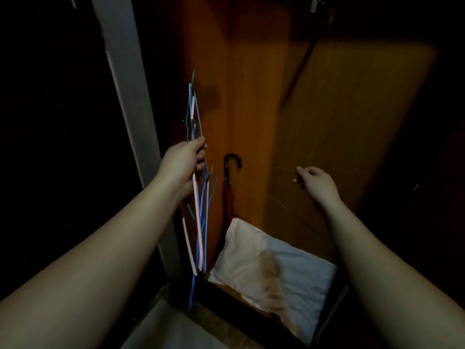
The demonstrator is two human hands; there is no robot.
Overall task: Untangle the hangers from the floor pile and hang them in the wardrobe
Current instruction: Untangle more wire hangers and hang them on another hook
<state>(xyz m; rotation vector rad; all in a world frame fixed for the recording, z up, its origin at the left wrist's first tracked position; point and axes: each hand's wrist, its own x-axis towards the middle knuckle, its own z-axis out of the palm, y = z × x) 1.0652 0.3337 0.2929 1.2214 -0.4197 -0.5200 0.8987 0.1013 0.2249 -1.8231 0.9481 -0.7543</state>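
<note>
1. The person's left arm reaches forward and upward from the lower left, bare to past the elbow, the wrist held fairly straight.
2. The left hand (185, 163) is raised in front of the orange-brown wooden wardrobe interior (241, 102), its back turned toward us and its fingers curled round a bundle of thin plastic-coated wire hangers in blue, pink and green (197, 197).
3. That bundle stands nearly upright in the fist: the upper ends rise well above the knuckles along the edge of the wardrobe opening, and the longer part trails down past the forearm toward the floor.
4. Just left of the bundle runs a pale grey upright frame edge (128, 96), leaning in the wide-angle view.
5. The right arm comes in from the lower right, also bare, stretched forward and lower than the left.
6. The right hand (315, 181) is seen from the back, fingers bent inward with the tips drawn together; a faint thin wire shows near them, but the light is too dim to say whether the hand pinches it.
7. Between the two hands, a dark curved umbrella handle (232, 163) stands against the wooden back panel, its reddish folded canopy hanging below.
8. On the wardrobe bottom lies a white crumpled pillow with a brownish stain (274, 270), near the lower end of the hangers.
9. The two hands are well apart.
</note>
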